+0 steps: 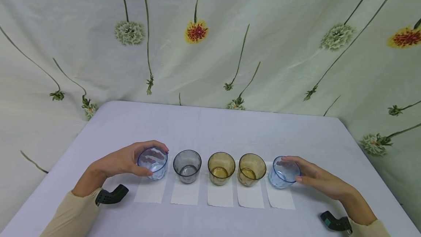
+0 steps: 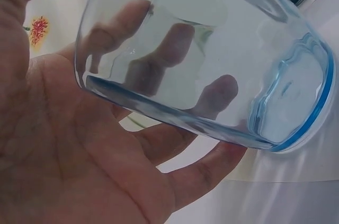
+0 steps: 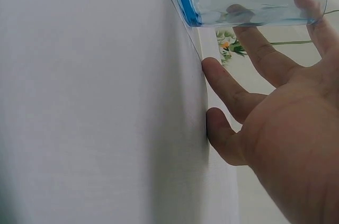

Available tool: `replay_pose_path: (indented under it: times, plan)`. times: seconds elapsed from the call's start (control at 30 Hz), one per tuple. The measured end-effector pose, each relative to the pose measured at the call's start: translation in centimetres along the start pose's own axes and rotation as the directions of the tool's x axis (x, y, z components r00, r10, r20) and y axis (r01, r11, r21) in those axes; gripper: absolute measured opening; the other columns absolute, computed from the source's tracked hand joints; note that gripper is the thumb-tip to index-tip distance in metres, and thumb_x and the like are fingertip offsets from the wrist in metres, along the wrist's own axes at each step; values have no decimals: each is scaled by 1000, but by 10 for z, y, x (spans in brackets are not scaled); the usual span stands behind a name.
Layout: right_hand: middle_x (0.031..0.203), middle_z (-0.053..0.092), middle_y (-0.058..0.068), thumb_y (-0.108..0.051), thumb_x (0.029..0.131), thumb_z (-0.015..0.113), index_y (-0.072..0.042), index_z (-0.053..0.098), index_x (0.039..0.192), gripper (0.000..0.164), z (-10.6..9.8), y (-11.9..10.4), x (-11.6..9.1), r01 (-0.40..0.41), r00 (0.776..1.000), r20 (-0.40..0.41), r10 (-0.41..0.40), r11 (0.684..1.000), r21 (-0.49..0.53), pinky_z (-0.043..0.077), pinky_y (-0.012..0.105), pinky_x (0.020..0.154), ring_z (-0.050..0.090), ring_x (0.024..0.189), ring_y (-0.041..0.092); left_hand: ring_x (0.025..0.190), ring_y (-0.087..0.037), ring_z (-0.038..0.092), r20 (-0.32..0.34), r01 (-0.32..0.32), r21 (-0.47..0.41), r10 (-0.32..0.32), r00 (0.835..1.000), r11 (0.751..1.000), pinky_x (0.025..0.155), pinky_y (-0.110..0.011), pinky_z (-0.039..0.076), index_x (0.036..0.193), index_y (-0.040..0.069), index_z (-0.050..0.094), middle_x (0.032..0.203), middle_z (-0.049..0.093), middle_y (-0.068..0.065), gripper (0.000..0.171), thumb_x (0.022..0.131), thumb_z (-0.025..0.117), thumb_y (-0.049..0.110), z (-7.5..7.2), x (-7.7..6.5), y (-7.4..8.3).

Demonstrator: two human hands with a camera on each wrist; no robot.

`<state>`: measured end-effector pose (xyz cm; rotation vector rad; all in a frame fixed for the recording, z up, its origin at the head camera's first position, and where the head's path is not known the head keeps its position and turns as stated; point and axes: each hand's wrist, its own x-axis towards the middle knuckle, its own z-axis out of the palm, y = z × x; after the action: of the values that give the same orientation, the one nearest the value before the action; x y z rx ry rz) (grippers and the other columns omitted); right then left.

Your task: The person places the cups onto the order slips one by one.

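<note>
My left hand (image 1: 131, 158) curls round a clear blue glass (image 1: 158, 171) at the left end of a row, thumb on the near side and fingers behind. Through its wall, the left wrist view shows several of those fingers. At the right end, my right hand (image 1: 317, 178) holds another blue glass (image 1: 281, 182) between thumb and fingers near its rim. In the right wrist view two lower fingers of that hand spread apart beneath the glass, close to the tabletop. Between the hands stand a grey glass (image 1: 187, 171) and two amber glasses, one left (image 1: 221, 176) and one right (image 1: 251, 176).
White paper pieces lie in a row under the glasses, among them a left one (image 1: 149, 193) and a right one (image 1: 282, 199). A white cloth (image 1: 213, 127) covers the table. Behind it hangs a flower-printed curtain (image 1: 210, 65). A dark device sits at each wrist.
</note>
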<state>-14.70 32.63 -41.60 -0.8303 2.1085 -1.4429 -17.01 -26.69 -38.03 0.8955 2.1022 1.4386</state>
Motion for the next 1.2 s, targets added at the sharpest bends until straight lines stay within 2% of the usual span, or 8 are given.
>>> replay_pose_path:
  times: [0.2,0.47,0.57,0.87,1.0,1.1,1.13,1.2]
  plan:
    - [158,37,11,3,103,44,-12,35,154,54,1,-3,-1,-34,999,-23,34,999,0,25,8,110,30,145,-3,122,-24,53,8,-20,2,20,1000,1000,101,-21,43,137,8,53,137,50,-30,60,83,78,3,-1,0,0]
    - [158,37,12,3,103,42,-9,33,154,53,1,-5,-1,24,1000,2,-24,1000,11,26,8,109,30,144,-4,123,-26,52,16,-3,-31,4,1000,1000,101,-22,45,138,7,52,138,49,-30,61,83,77,1,-1,0,-3]
    - [158,37,10,3,103,42,-10,34,154,53,2,-5,-1,15,1000,2,-15,1000,17,26,8,109,30,144,-4,122,-26,52,20,10,-48,-9,1000,999,101,-23,46,138,8,52,139,49,-30,62,83,77,1,-1,0,-4]
    - [158,37,10,0,103,44,-12,35,153,52,1,-5,1,-46,999,-21,46,999,11,26,8,108,31,143,-4,125,-25,51,37,-13,-56,15,999,998,102,-22,45,140,6,50,141,46,-32,61,85,75,0,-3,-2,-8]
    - [158,37,12,1,104,43,-11,35,154,52,2,-3,2,-33,999,-11,33,999,16,27,8,108,31,143,-4,127,-21,49,43,5,-63,-2,999,998,103,-23,44,144,5,47,145,43,-32,65,85,75,1,-3,-4,-8]
    - [159,36,6,-1,104,44,-12,32,156,55,3,-3,2,-52,999,-17,52,999,1,28,8,106,29,142,-9,132,-15,47,33,3,-51,-2,999,999,106,-19,39,148,6,43,149,39,-29,72,84,75,1,-3,-5,-8]
    - [160,35,3,-2,104,45,-13,31,157,56,3,-4,1,-61,998,-24,60,998,-12,29,16,111,28,141,-11,134,-13,46,26,1,-49,1,1000,999,107,-18,38,149,7,41,151,38,-28,74,84,75,1,-3,-5,-9]
    - [161,33,-4,-4,104,46,-16,27,159,59,3,-5,1,-93,995,-36,92,995,-26,28,14,109,25,140,-17,138,-10,42,11,-11,-55,12,1000,998,109,-16,35,152,7,37,155,37,-23,75,86,72,-1,-5,-6,-8]
